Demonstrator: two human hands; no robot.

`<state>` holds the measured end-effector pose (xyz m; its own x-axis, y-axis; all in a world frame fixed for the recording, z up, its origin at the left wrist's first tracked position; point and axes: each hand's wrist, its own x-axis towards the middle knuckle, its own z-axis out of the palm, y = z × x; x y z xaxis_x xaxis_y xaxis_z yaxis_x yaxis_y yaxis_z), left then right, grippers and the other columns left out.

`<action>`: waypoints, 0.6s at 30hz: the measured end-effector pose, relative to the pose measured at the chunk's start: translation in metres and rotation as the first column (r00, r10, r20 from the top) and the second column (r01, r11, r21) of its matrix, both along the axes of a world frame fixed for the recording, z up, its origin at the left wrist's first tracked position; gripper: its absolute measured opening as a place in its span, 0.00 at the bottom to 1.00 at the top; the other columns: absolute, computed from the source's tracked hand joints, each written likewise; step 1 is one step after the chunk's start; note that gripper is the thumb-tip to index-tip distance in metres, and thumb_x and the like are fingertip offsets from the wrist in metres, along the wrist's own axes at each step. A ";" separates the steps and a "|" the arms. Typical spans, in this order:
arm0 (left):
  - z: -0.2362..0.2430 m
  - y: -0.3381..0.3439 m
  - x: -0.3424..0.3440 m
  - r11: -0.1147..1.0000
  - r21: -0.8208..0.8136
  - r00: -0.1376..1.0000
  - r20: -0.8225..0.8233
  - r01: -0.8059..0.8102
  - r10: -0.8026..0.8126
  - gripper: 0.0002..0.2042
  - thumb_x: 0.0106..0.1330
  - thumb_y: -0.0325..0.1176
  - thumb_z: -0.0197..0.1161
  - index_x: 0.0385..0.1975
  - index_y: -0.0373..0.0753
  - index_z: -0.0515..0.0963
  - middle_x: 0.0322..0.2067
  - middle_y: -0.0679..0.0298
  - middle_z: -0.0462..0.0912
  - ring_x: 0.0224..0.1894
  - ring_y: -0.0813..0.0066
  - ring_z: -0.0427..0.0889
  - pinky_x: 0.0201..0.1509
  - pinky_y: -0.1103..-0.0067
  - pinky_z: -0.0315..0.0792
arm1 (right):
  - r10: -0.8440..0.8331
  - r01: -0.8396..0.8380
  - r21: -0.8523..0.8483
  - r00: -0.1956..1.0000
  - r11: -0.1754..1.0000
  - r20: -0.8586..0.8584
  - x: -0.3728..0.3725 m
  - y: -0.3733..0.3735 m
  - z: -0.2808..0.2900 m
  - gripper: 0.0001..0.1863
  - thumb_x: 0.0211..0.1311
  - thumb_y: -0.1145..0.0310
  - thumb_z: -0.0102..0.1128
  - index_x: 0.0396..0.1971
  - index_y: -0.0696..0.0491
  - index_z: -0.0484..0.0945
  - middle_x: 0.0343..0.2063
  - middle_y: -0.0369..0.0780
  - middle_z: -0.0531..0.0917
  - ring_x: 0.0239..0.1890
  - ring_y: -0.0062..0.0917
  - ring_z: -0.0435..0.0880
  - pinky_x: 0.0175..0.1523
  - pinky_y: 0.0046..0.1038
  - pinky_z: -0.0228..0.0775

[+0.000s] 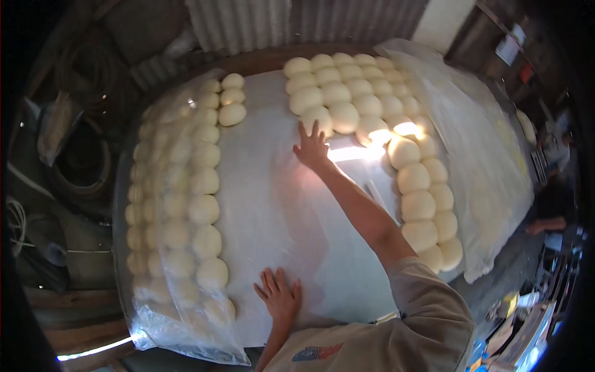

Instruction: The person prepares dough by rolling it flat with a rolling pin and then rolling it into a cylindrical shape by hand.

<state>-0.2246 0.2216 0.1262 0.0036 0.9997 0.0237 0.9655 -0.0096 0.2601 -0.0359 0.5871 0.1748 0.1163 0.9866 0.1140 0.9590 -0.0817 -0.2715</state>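
Dozens of round dough balls (420, 206) sit in rows along both sides of a pale tabletop (251, 186). The right hand (312, 147), fingers spread apart, reaches onto the front-left ball of the far right block. The left hand (281, 301), fingers also parted, rests near the edge. Clear plastic sheeting (204, 338) drapes the left rows.
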 end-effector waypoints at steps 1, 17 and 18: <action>0.000 0.007 -0.007 1.000 0.008 1.000 0.005 -0.028 0.028 0.30 0.64 0.52 0.55 0.60 0.36 0.66 0.66 0.44 0.57 0.70 0.47 0.52 0.68 0.42 0.39 | -0.066 0.070 -0.035 0.993 0.997 0.099 -0.013 0.033 -0.007 0.41 0.55 0.58 0.62 0.68 0.43 0.54 0.66 0.58 0.48 0.61 0.59 0.62 0.52 0.53 0.72; -0.006 -0.009 -0.008 1.000 0.013 1.000 0.026 -0.006 0.005 0.31 0.65 0.51 0.54 0.61 0.35 0.65 0.66 0.45 0.57 0.71 0.49 0.51 0.69 0.44 0.39 | 0.224 -0.163 0.247 0.944 0.955 -0.244 0.060 -0.133 0.050 0.18 0.43 0.80 0.59 0.39 0.54 0.81 0.44 0.44 0.81 0.47 0.43 0.79 0.54 0.37 0.71; -0.005 -0.016 -0.004 1.000 0.019 1.000 0.024 -0.012 0.011 0.30 0.65 0.51 0.54 0.61 0.35 0.65 0.66 0.44 0.57 0.71 0.49 0.51 0.70 0.45 0.38 | 0.238 -0.186 0.209 0.936 0.960 -0.260 0.059 -0.170 0.040 0.18 0.42 0.82 0.59 0.38 0.53 0.81 0.45 0.43 0.81 0.48 0.42 0.78 0.54 0.37 0.71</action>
<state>-0.2282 0.2053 0.1217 -0.0086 0.9990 0.0429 0.9590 -0.0039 0.2833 0.0232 0.4171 0.2148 -0.0409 0.9581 0.2836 0.8312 0.1901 -0.5225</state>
